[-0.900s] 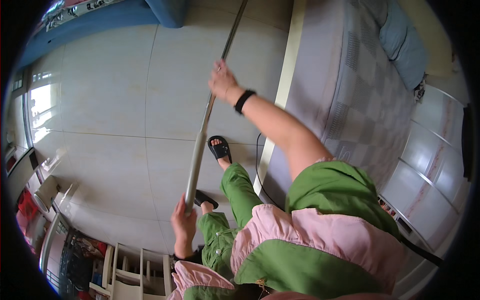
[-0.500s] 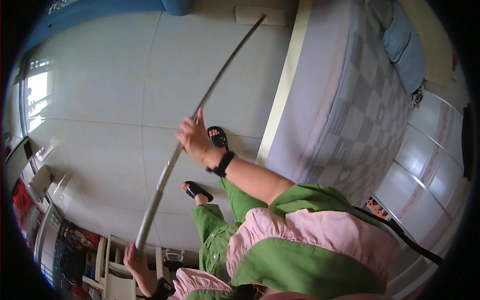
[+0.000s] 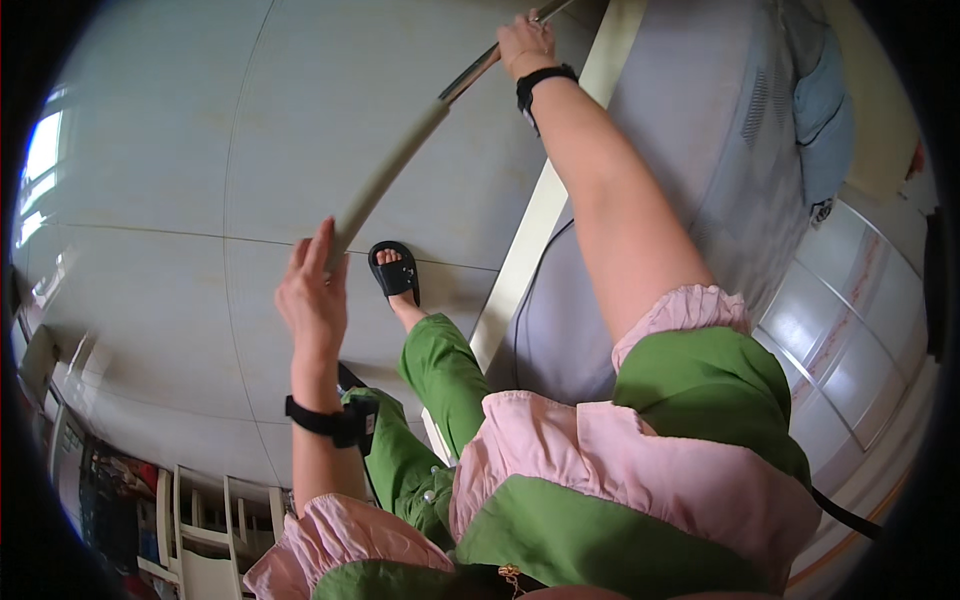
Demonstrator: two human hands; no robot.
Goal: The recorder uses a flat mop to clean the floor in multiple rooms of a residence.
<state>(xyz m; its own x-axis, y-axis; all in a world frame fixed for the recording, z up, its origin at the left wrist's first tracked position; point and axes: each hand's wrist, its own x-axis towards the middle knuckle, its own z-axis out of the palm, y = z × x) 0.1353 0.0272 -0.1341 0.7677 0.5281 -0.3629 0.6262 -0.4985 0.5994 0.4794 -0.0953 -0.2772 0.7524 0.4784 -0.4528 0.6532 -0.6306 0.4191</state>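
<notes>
A mop's long handle slants across the upper middle, with a pale grip sleeve below and a shiny metal tube above. My left hand is closed around the sleeve's lower end, over the tiled floor. Farther up, my right hand grips the metal tube at the top of the view, next to the bed's edge, with that arm stretched far out. The mop's head lies outside the picture now. Both my wrists wear black bands.
To the right stands a bed with a pale frame edge; a thin dark cord hangs along its side. My foot in a black sandal is on the tiles. Pale wooden chairs stand lower left, glossy white panels at right.
Both hands have moved forward, pushing the handle up and away. The mop's flat head, earlier visible at the top beside the bed, has left the view. The view has shifted too.
</notes>
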